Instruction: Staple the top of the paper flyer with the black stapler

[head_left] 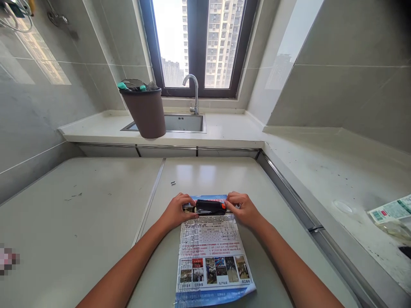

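A printed flyer [212, 252] with blue edges, small text and photos lies flat on the pale surface in front of me. Across its far end lies a black stapler [210, 207] with an orange end. My left hand [177, 210] grips the stapler's left end and the flyer's top left corner, fingers curled. My right hand [243, 208] pinches the stapler's orange right end at the flyer's top right corner. Both forearms reach in from the bottom of the view.
A brown bin [146, 109] with a dark liner stands on the far counter beside a steel sink [180, 122] and tap [193, 92] under a window. A small staple [173, 183] lies ahead. Labelled plastic packaging [391, 211] rests on the right counter.
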Demonstrator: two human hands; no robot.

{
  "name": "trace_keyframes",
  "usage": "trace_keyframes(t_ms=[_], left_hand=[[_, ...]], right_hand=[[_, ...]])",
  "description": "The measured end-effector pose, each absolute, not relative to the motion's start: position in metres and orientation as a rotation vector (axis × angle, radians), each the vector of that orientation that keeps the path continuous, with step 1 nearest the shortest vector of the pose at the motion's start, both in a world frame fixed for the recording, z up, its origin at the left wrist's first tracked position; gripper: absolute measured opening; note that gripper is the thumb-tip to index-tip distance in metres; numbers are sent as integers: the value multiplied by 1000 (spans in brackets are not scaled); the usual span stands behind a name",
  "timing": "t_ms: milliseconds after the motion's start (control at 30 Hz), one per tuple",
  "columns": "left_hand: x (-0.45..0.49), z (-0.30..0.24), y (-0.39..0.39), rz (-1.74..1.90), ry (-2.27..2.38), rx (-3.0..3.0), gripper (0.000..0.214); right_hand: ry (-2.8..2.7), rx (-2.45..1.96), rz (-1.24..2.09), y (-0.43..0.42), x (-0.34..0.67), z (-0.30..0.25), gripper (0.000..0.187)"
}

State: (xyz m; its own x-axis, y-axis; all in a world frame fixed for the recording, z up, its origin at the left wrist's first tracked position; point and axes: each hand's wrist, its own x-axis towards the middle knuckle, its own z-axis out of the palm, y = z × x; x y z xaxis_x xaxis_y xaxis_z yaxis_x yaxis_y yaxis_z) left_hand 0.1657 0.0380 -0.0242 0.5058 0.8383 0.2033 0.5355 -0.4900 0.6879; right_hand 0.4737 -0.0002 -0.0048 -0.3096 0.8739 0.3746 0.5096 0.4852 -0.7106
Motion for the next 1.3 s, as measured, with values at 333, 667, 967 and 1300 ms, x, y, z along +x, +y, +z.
trace_keyframes(t_ms=[333, 667, 967, 1300], left_hand=[[165, -24, 38, 718, 1100, 2222, 28], [165, -22, 36, 848, 1084, 2223, 19], [173, -14, 25, 1064, 1042, 1771, 27], [180, -15, 28, 992, 808, 777, 38]], right_hand=[[-1905, -1140, 499, 0, 465, -8, 43], [-2094, -1132, 464, -4, 442, -18, 21], [-2014, -1065, 573, -15, 441, -11, 31], [-2121, -829, -46, -16, 445, -10, 46]])
